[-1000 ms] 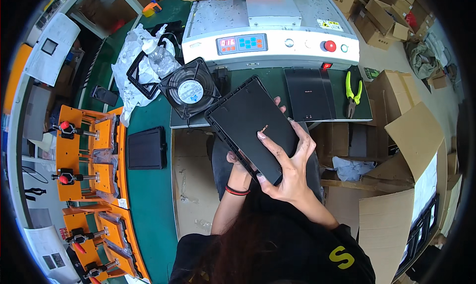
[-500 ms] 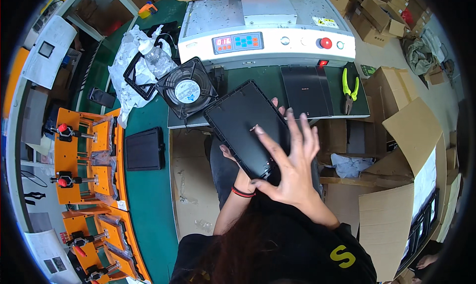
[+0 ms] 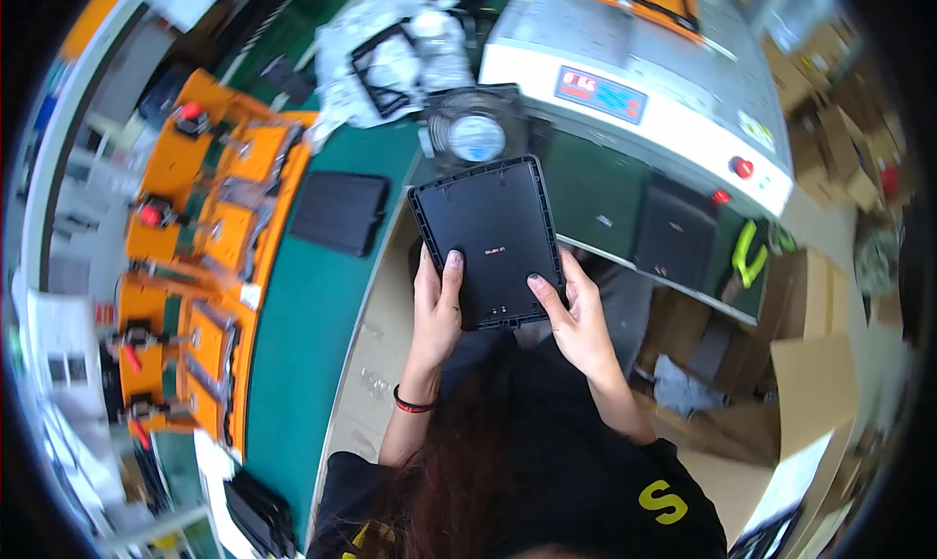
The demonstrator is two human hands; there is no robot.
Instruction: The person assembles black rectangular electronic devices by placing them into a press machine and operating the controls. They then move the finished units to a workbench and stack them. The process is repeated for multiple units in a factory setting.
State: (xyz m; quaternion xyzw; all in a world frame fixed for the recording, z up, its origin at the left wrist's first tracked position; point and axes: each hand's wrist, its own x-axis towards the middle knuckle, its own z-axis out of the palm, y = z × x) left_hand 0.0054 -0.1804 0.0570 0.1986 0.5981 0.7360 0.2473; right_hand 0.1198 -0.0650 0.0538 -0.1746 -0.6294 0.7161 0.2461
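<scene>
Hands [image 3: 439, 310] now hold black panel [image 3: 488, 237] flat.

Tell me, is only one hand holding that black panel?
No, the left hand and the right hand both grip the black panel.

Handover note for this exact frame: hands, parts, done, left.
Left hand: grips the black plastic panel at its lower left, thumb on its face.
Right hand: grips the lower right, thumb on its face.
Panel: held flat above the lap, ribbed rim toward the camera, in front of the green bench.
Nearby: another black panel on the bench, a fan past the held panel.
Done or left: cannot tell.
</scene>
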